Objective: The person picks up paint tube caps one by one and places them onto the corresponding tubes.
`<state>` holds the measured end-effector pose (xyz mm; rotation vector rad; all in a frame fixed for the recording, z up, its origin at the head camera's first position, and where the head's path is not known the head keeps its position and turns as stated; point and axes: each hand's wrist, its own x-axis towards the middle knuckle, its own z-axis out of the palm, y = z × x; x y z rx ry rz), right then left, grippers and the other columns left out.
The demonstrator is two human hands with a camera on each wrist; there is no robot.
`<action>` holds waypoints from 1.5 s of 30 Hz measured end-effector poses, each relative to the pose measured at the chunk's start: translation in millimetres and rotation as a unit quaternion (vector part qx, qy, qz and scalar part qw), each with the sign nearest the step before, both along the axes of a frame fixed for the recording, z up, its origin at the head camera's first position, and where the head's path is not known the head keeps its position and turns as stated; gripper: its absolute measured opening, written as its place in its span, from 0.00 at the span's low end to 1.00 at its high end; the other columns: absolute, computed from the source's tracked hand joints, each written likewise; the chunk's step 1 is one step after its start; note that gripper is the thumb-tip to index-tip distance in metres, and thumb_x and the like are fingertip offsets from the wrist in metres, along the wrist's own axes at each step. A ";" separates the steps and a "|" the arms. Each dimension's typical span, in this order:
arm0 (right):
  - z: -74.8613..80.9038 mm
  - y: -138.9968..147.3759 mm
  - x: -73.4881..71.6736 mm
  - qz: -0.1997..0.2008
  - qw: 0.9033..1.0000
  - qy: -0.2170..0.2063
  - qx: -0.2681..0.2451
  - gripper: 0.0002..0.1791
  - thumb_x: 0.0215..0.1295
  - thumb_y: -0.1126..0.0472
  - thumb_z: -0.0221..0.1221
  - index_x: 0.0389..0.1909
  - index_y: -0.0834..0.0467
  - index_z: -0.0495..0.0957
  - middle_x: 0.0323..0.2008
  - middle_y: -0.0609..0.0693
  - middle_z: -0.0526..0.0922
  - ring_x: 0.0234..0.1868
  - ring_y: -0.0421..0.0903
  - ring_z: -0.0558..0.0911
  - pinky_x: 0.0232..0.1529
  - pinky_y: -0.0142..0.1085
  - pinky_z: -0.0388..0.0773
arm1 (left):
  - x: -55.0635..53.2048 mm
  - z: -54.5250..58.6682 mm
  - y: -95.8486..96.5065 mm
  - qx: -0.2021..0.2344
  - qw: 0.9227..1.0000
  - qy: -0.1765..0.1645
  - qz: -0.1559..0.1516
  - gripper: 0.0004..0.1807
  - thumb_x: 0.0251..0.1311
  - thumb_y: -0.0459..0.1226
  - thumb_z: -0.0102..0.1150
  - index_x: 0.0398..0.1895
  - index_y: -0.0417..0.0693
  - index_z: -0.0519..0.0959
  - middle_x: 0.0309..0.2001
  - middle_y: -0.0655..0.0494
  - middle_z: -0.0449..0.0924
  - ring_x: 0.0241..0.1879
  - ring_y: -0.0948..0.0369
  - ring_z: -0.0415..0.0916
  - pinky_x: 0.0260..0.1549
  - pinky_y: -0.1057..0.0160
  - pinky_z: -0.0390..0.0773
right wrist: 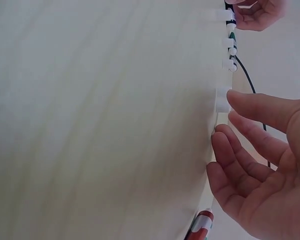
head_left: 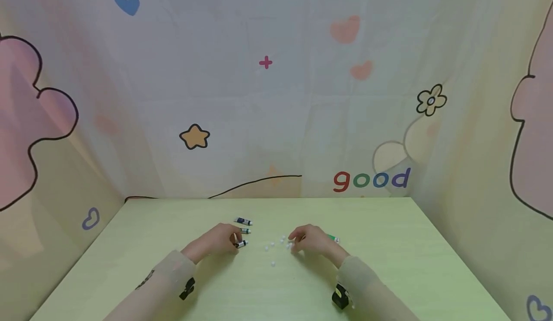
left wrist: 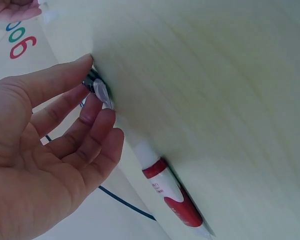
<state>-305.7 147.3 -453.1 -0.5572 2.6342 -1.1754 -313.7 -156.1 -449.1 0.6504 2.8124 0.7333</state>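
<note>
My left hand (head_left: 222, 238) pinches a small black-and-silver paint tube (left wrist: 97, 87) between thumb and fingers, low over the table. Two more dark-labelled tubes lie just beyond it, a navy one (head_left: 243, 221) and a green one (head_left: 245, 231). Lying near the same hand is a red-and-white tube (left wrist: 172, 195) with a white cap. Across the middle, my right hand (head_left: 312, 239) has thumb and forefinger tips around a small white cap (right wrist: 222, 101) on the tabletop. Several other white caps (head_left: 272, 264) are scattered between the hands.
A green-labelled tube (head_left: 332, 238) lies partly behind the right hand. A red tube (right wrist: 201, 225) shows below the right fingers. The pale table (head_left: 389, 263) ends at a printed cloth backdrop (head_left: 242, 119), with cloth on both sides.
</note>
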 end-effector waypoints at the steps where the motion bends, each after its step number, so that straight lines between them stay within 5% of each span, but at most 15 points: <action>1: -1.2 -0.4 -0.5 -0.001 1.000 0.002 0.005 0.14 0.58 0.67 0.70 0.45 0.64 0.83 0.30 0.47 0.80 0.33 0.43 0.75 0.37 0.37 0.72 | 0.0 -0.6 -1.0 0.000 1.000 -0.002 0.003 0.11 0.52 0.29 0.74 0.35 0.46 0.82 0.31 0.57 0.77 0.32 0.60 0.72 0.37 0.57 0.75; 45: -9.5 -10.0 -5.2 -0.001 1.000 0.002 0.028 0.07 0.59 0.68 0.69 0.37 0.59 0.82 0.23 0.45 0.74 0.25 0.41 0.70 0.29 0.34 0.68 | 1.2 -0.6 -9.3 -0.003 0.999 -0.027 0.017 0.11 0.54 0.29 0.73 0.34 0.45 0.79 0.31 0.56 0.76 0.33 0.59 0.69 0.37 0.57 0.72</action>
